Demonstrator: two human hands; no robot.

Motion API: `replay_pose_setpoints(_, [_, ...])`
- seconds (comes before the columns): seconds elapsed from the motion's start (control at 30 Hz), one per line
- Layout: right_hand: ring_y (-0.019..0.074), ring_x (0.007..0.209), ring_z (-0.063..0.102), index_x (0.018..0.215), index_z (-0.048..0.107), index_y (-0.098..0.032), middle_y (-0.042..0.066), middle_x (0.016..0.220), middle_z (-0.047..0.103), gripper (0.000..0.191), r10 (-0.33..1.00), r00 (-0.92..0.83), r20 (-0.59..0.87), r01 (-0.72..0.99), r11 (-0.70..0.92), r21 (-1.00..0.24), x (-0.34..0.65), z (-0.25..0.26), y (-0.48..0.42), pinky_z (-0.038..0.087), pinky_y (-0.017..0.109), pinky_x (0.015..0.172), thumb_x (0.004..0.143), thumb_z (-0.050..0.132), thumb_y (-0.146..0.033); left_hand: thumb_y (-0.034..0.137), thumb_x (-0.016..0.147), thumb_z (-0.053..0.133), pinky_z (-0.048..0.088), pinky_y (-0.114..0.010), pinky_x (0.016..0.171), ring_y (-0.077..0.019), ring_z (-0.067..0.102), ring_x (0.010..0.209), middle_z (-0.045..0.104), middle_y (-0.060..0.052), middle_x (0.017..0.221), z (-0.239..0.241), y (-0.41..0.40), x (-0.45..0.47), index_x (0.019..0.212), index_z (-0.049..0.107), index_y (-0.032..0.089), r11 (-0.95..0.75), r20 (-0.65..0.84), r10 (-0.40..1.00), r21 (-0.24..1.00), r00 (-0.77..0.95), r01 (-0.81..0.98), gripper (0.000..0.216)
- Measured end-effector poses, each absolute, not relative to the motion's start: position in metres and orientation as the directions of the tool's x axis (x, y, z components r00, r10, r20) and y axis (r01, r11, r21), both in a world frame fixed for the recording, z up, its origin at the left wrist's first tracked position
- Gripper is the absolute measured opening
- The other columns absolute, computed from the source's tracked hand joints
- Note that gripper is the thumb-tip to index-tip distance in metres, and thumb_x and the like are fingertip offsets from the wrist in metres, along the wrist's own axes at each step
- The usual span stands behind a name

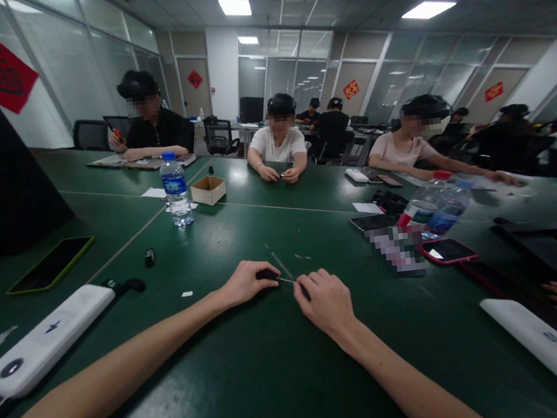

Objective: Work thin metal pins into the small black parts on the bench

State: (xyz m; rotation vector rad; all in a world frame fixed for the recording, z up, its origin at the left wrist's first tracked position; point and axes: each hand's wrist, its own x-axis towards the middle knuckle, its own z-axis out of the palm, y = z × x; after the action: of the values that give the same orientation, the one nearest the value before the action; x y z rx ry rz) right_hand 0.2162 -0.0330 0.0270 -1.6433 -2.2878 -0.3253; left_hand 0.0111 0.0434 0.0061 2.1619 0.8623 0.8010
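My left hand (246, 281) pinches a small black piece (266, 275) between thumb and fingers, just above the green table. From that piece a thin metal shaft (287, 280) runs across to the fingertips of my right hand (325, 297). The fingers of my right hand are curled together around the shaft's far end, and something dark shows under them; what exactly they grip is hidden. Behind the hands a narrow clear strip (281, 265) lies on the tabletop. A small white scrap (186, 294) is left of my left hand.
To the left are a white power bank (46, 339), a phone (51, 264), a small black object (150, 257), a water bottle (176, 190) and an open box (208, 190). Bottles (447, 210), a pink-edged phone (450, 250) and another white device (550, 349) stand right. People sit across.
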Motion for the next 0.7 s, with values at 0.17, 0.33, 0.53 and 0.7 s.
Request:
replay_pose_setpoints(0.17, [0.0147,0.075,0.049,0.089,0.067,-0.018,0.006,0.083,0.064,0.032,0.879,-0.312,0.362,0.944,0.330,0.012,0.217,0.027,-0.033,0.030,0.027,0.065,0.095,0.038,-0.031,0.030,0.082,0.066,0.046,-0.025,0.077,-0.0156,0.064,0.084,0.071,0.000,0.094,0.009,0.040,0.012,0.101,0.069,0.020,-0.574,0.276,0.749,0.725,0.603,0.380,0.022])
replay_pose_setpoints(0.33, [0.0152,0.077,0.051,0.092,0.067,-0.018,0.006,0.084,0.063,0.032,0.872,-0.325,0.367,0.941,0.335,0.036,0.217,0.027,-0.032,0.031,0.028,0.067,0.096,0.038,-0.030,0.032,0.082,0.066,0.046,-0.025,0.075,-0.0156,0.064,0.083,0.071,-0.001,0.093,0.010,0.041,0.013,0.100,0.067,0.019,-0.563,0.267,0.758,0.729,0.594,0.390,0.022])
replay_pose_setpoints(0.53, [0.0130,0.066,0.053,0.090,0.066,-0.018,0.006,0.081,0.062,0.034,0.863,-0.329,0.385,0.939,0.343,0.032,0.219,0.024,-0.029,0.034,0.026,0.061,0.096,0.035,-0.030,0.035,0.084,0.064,0.046,-0.024,0.070,-0.0151,0.063,0.079,0.069,-0.002,0.090,0.011,0.040,0.015,0.103,0.064,0.017,-0.548,0.247,0.772,0.726,0.585,0.416,0.026])
replay_pose_setpoints(0.7, [0.0123,0.060,0.054,0.091,0.066,-0.018,0.006,0.081,0.062,0.039,0.874,-0.313,0.371,0.942,0.336,0.004,0.219,0.024,-0.023,0.038,0.024,0.054,0.096,0.031,-0.034,0.034,0.086,0.062,0.046,-0.024,0.070,-0.0157,0.063,0.083,0.067,-0.003,0.093,0.016,0.041,0.014,0.104,0.060,0.017,-0.580,0.286,0.759,0.705,0.585,0.408,0.025])
